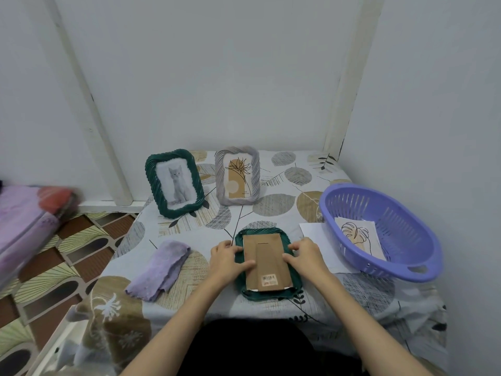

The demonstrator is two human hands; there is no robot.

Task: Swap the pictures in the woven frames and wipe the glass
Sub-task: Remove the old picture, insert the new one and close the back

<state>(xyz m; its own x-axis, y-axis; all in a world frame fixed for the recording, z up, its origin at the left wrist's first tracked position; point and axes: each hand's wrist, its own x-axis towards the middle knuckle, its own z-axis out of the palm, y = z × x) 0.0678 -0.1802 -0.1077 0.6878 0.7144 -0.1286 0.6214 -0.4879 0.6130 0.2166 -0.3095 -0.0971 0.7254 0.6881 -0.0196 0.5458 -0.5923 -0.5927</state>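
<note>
Head view: green frame (267, 263) face-down near table's (352, 299) front edge for backing access; left hand (226, 257) and right hand (306, 256) press brown backing (267, 260), fingers flat, gripping nothing.

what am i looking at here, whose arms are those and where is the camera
There is no machine: a person wears one camera on the head, looking down at their own arms. The left hand and right hand press on the brown backing board of a green woven frame lying face down on the patterned tablecloth. Behind it stand a green frame with a cat picture and a grey frame with a plant print. A folded lilac cloth lies left; a purple basket holding a leaf print sits right.
</note>
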